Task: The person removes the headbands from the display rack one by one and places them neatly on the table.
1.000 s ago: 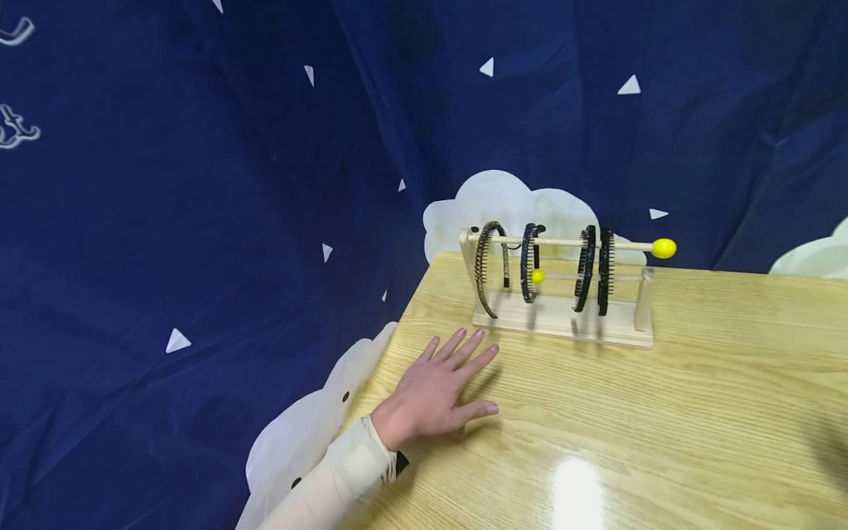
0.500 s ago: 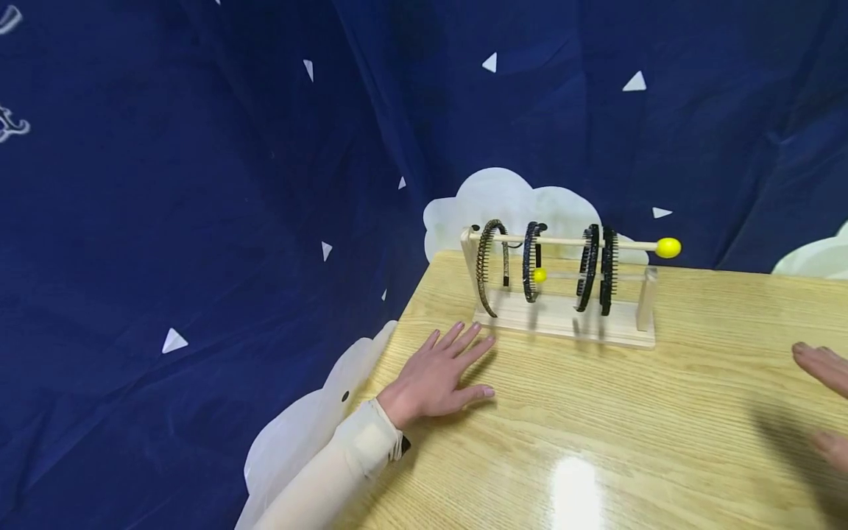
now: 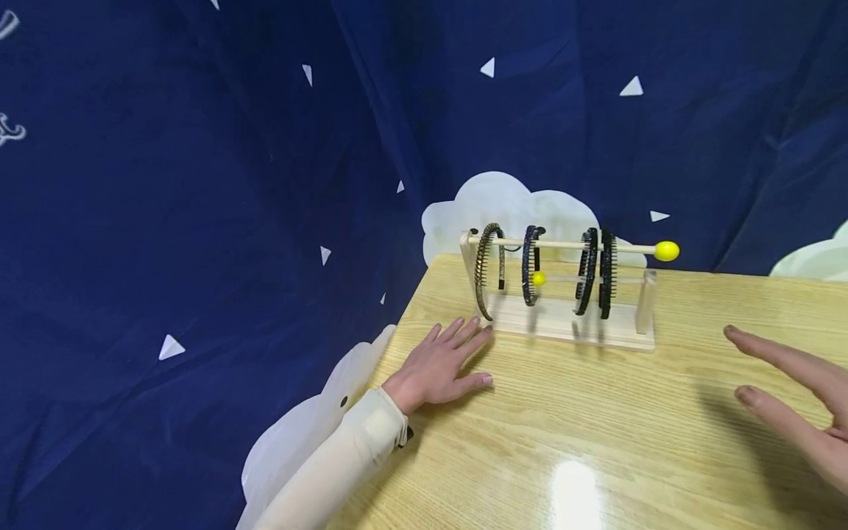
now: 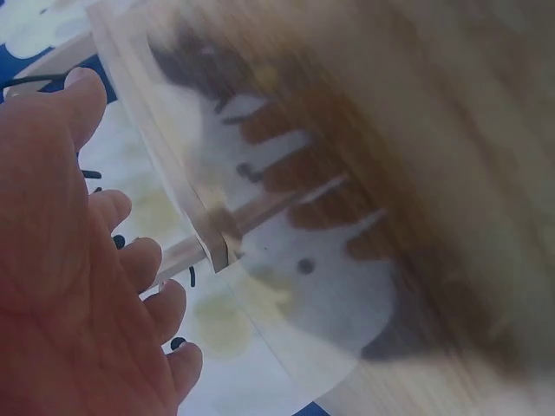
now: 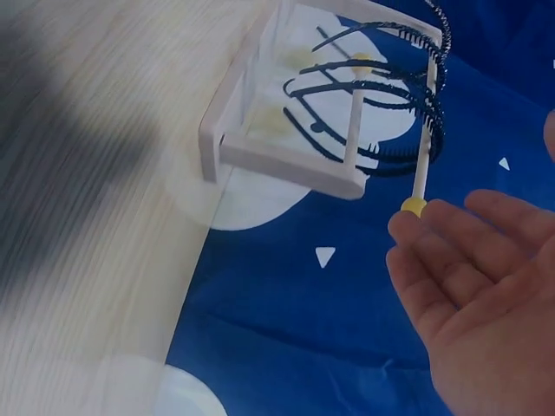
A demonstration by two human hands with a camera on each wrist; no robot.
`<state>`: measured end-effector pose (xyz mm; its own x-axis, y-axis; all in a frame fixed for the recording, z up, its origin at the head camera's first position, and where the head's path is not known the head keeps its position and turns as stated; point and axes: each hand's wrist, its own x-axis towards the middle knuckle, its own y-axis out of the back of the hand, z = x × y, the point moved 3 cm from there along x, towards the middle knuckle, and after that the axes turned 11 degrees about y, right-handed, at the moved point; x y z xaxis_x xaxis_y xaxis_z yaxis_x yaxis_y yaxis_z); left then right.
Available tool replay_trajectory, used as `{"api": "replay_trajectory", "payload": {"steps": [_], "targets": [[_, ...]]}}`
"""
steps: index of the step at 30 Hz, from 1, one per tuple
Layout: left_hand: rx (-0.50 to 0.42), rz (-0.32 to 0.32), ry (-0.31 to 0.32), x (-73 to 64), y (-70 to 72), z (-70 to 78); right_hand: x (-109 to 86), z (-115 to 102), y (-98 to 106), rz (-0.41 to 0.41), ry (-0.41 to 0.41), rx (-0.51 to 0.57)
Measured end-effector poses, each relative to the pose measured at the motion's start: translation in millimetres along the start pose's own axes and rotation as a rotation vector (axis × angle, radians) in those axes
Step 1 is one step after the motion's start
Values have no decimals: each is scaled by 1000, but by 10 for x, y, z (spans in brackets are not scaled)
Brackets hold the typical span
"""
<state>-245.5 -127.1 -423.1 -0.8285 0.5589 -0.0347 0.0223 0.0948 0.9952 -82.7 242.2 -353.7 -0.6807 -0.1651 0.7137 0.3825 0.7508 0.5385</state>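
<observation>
No readable text, label or number anywhere.

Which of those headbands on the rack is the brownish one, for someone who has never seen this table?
Find the wooden rack at the far edge of the table; four headbands hang from its rod. The gold headband is the leftmost, nearest the left hand. The other three are black.

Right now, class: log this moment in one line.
left hand: flat on table | right hand: open, raised | headbands: on rack

Rack (image 3: pixel 563 324) at table's (image 3: pixel 596 442) far edge, headbands (image 3: pixel 530 265) apparently on its rod
</observation>
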Motion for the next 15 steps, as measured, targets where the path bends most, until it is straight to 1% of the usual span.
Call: {"api": "replay_trajectory", "payload": {"steps": [6, 10, 13, 15], "targets": [[3, -8, 1, 64, -20, -27, 134, 10, -101, -18, -59, -48], [-10, -11, -12, 103, -39, -28, 210, 12, -140, -28, -103, -12], [-17, -20, -19, 125, -55, -21, 251, 10, -166, -33, -142, 39], [-21, -22, -22, 136, -64, -19, 281, 14, -188, -43, -171, 48]]}}
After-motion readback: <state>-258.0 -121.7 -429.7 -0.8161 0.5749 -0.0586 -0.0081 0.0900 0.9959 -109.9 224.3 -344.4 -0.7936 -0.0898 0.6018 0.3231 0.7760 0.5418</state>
